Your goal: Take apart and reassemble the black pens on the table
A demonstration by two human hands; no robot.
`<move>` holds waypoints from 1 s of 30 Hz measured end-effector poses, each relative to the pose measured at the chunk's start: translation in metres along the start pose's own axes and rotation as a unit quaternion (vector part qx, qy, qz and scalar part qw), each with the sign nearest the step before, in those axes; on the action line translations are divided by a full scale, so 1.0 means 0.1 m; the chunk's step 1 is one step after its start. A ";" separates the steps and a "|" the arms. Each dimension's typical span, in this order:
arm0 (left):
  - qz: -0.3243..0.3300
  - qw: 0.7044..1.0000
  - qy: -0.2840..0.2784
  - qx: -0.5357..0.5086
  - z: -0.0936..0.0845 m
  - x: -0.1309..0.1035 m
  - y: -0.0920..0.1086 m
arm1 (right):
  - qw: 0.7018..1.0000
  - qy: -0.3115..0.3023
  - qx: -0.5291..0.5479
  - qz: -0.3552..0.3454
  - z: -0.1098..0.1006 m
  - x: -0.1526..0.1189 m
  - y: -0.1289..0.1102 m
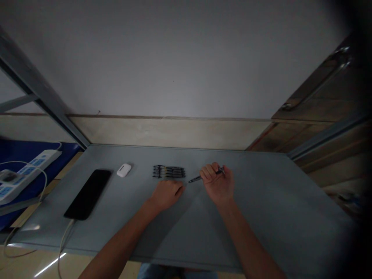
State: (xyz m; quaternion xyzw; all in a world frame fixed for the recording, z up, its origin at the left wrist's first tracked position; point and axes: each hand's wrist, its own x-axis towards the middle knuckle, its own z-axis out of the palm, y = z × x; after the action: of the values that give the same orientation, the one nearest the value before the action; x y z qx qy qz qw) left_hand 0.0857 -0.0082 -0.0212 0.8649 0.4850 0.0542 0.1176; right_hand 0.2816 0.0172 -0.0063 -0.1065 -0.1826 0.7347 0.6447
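Note:
My right hand (pixel 218 183) is closed around a dark pen (pixel 195 179), palm turned up, with the pen's tip pointing left over the desk. A row of several similar dark pens (pixel 169 171) lies side by side on the desk, just beyond my left hand (pixel 167 194). That left hand is curled into a loose fist near the desk surface, and nothing shows in it. Its lower fingers are hidden beneath the back of the hand.
The grey desk (pixel 261 209) carries a black phone (pixel 88 194) on a white cable and a white earbud case (pixel 124 170) at the left. Past the left edge, a white power strip (pixel 30 174) rests on something blue. Metal posts (pixel 62 116) rise at the desk's back corners, before the wall.

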 end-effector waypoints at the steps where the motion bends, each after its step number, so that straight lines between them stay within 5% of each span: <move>1: -0.001 1.000 0.000 0.000 0.00 0.00 0.00 | 1.000 0.001 0.001 0.002 0.01 0.00 0.00; 30: -0.011 1.000 -0.014 -0.010 -0.05 0.00 0.04 | 1.000 0.021 -0.020 -0.007 0.02 0.00 0.00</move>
State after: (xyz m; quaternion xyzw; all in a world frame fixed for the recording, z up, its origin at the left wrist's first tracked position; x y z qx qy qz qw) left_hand 0.0873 -0.0094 -0.0151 0.8589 0.4921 0.0454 0.1341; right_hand 0.2807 0.0173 -0.0041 -0.1330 -0.1846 0.7238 0.6514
